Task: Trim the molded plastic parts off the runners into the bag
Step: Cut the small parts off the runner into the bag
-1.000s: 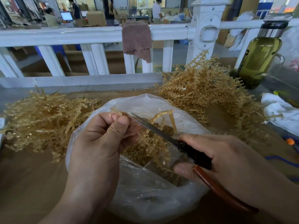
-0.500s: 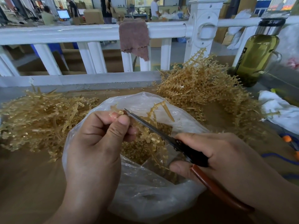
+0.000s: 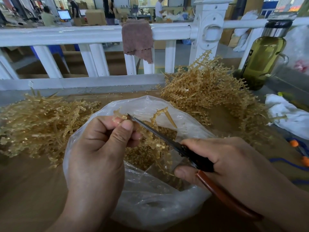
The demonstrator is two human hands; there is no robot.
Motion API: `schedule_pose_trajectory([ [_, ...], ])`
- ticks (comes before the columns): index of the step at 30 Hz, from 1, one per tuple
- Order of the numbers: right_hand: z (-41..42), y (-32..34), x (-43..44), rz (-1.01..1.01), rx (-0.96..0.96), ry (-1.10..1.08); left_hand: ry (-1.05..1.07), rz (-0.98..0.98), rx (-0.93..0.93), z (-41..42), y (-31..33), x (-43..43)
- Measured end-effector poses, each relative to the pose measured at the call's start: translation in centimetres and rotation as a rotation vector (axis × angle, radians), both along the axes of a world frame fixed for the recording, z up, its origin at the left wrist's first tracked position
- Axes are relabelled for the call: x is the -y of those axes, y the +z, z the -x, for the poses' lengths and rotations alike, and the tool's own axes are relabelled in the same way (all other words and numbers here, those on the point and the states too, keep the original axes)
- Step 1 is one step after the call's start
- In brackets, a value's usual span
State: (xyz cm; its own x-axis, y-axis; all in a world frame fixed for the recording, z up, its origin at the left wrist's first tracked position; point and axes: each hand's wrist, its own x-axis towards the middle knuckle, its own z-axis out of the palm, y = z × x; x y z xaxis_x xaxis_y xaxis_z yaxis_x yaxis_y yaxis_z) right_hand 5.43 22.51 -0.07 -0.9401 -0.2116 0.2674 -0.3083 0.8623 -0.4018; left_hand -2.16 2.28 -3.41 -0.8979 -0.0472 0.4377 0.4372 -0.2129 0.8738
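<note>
My left hand pinches an amber plastic runner between thumb and fingers over the open clear bag. Its branch hangs down into the bag, where several small cut parts lie. My right hand grips scissors with black and red-brown handles. The blade tips sit right at the runner beside my left thumb. A heap of stripped runners lies on the left of the table, and a heap of runners with parts still on them lies on the right.
A white railing with a brown cloth draped over it runs along the table's far edge. A green bottle stands at the far right, with white cloth and an orange-tipped tool beside it. People work in the background.
The scissor tips have slid left along the runner toward my left thumb. The runner's free branch has shifted a little in the bag.
</note>
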Motion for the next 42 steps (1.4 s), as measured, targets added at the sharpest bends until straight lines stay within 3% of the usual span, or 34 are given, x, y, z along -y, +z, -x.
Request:
schedule_pose_trajectory([
  [20, 0.24, -0.75, 0.18, -0.064, -0.036, -0.037, -0.086, -0.021, 0.135, 0.45, 0.10, 0.02],
  [42, -0.12, 0.16, 0.05, -0.022, 0.044, -0.037, -0.083, 0.029, 0.017, 0.15, 0.08, 0.30],
])
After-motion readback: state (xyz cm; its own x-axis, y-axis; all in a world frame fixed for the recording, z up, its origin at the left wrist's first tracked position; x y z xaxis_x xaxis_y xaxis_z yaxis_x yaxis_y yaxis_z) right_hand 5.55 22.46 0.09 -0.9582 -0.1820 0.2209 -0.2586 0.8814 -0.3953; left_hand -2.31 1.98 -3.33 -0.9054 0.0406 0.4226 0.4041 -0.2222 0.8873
